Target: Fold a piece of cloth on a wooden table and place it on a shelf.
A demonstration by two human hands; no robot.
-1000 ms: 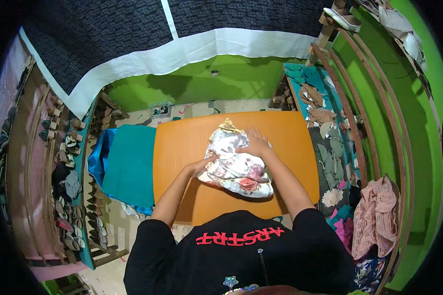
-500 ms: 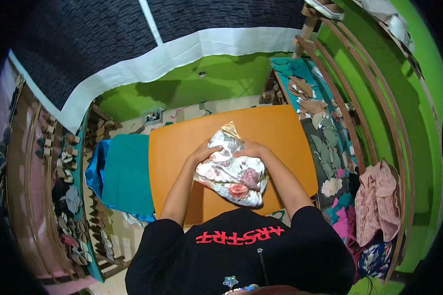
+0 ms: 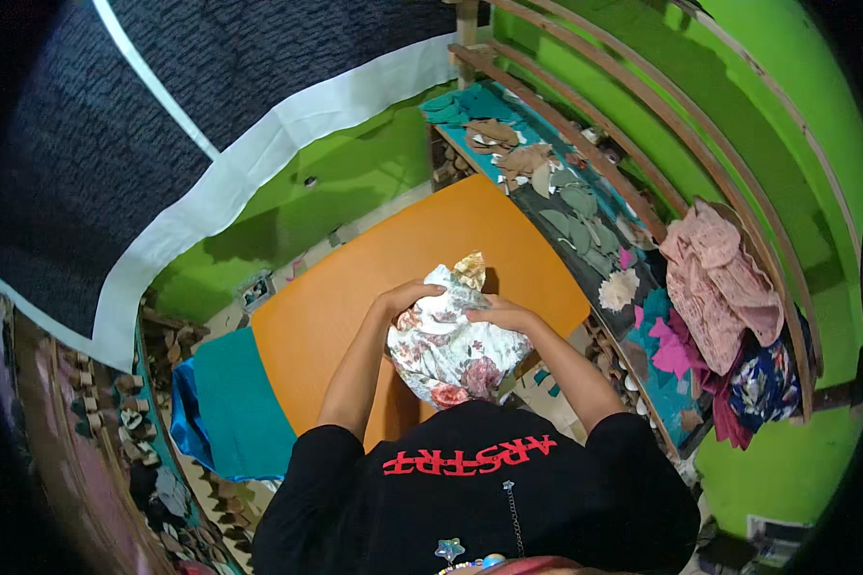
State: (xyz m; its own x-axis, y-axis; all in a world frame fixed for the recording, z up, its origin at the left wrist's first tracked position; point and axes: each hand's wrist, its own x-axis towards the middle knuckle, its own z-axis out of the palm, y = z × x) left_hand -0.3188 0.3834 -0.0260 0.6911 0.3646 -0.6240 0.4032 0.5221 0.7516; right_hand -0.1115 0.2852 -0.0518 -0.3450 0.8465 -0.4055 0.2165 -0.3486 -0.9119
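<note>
A crumpled bundle of white floral cloth (image 3: 455, 345) with red and pink flowers is held close to my chest, over the near part of an orange table (image 3: 355, 287). A gold-coloured tip (image 3: 470, 270) pokes out of its far end. My left hand (image 3: 410, 299) grips the bundle from its left side, fingers on top. From the right, my right hand (image 3: 501, 314) holds it with fingers pressed into the cloth. What lies inside the folds is hidden.
Left of the table is a teal cloth-covered surface (image 3: 244, 398). A long bench (image 3: 633, 283) on the right carries teal, brown, grey and pink fabric scraps. Pink cloth (image 3: 714, 283) hangs over the wooden rails (image 3: 633, 86). Shoe-shaped forms (image 3: 134, 422) fill the left rack.
The view has turned to the right, so more of the bench and hanging cloth shows. The floral cloth bundle is closer to my body and more bunched. Both hands still hold it.
</note>
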